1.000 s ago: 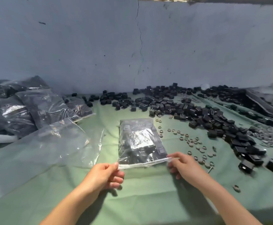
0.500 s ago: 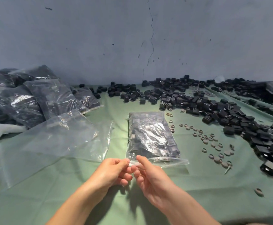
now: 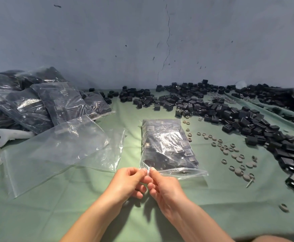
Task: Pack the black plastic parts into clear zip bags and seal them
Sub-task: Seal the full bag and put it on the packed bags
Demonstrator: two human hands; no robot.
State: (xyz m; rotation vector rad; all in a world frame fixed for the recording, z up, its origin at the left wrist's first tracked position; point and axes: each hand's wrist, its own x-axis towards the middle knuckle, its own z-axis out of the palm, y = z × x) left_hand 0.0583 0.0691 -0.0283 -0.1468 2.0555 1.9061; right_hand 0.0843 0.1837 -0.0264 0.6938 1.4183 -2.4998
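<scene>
Filled zip bag [image 3: 167, 145] lying flat on the green cloth [image 3: 212, 198], long axis running away from the person toward the wall [image 3: 107, 41], mouth at the near end, where the zip strip [image 3: 183, 172] crosses from left to right. Both hands meet at the bag's near-left corner: left hand [image 3: 127, 184] and right hand [image 3: 165, 187] each pinch the strip between thumb and forefinger. From the pinch nearly the whole strip extends rightward, so the right hand is nearer the run probably to be pressed. Whether any length is closed cannot be told. Clear, glossy film shows tightly packed black pieces. Beyond and right of the bag lie loose black parts [image 3: 247, 123]; to its left, empty zip bags [image 3: 60, 151].
</scene>
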